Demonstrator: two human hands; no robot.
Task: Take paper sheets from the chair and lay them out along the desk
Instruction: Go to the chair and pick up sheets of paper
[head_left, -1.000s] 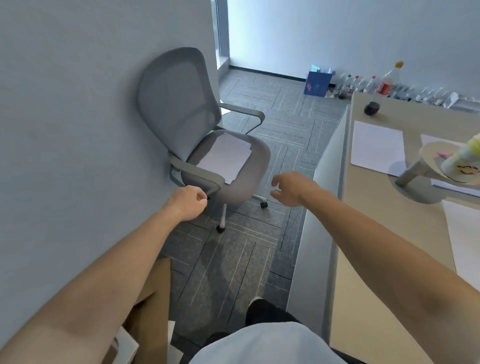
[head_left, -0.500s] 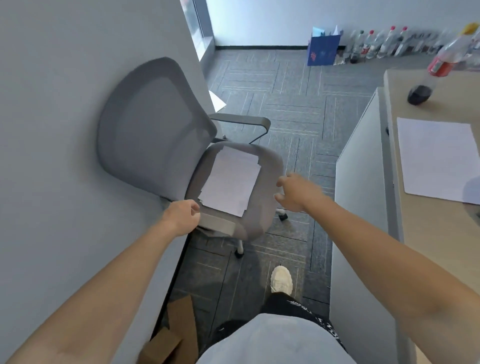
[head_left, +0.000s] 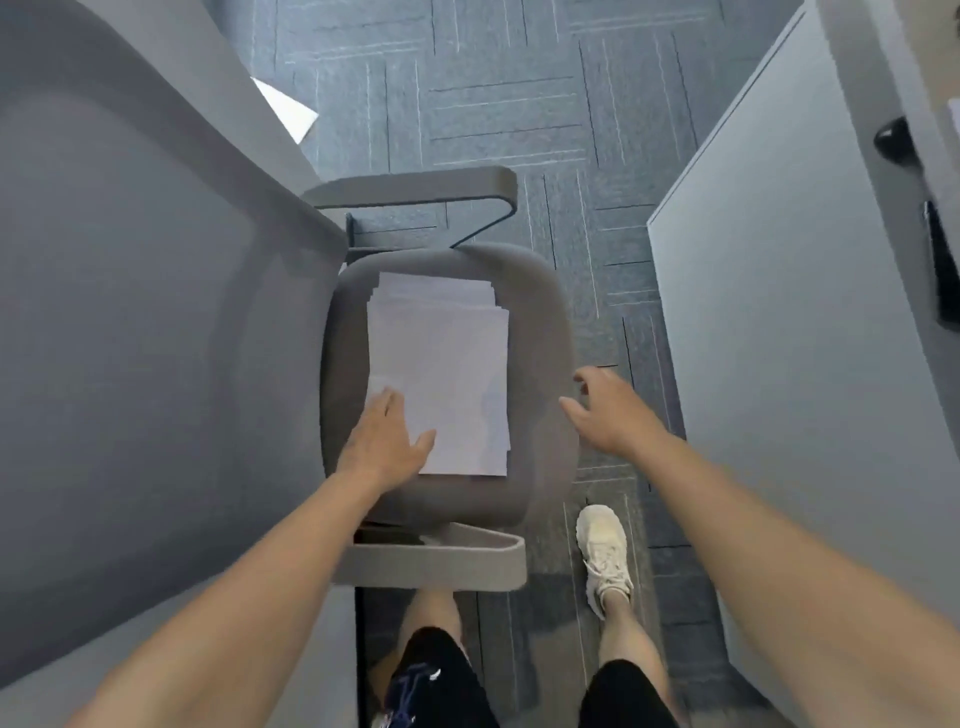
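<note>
A loose stack of white paper sheets (head_left: 447, 364) lies on the seat of a grey office chair (head_left: 540, 322), seen from straight above. My left hand (head_left: 387, 441) rests flat on the stack's near left corner, fingers spread, holding nothing. Just past the seat's right edge my right hand (head_left: 605, 410) hovers with its fingers apart and empty. Only the desk's grey side panel (head_left: 779, 338) shows at the right; the desk top is almost out of frame.
The chair's big mesh back (head_left: 130, 338) fills the left side. Armrests (head_left: 415, 189) sit beyond and in front of the seat. One white sheet (head_left: 288, 111) lies on the carpet behind the chair. My legs and a white shoe (head_left: 605, 551) stand between chair and desk.
I have stepped up over the chair and now look straight down. My left hand left the armrest and landed on the paper stack. My right hand came closer to the seat's right edge.
</note>
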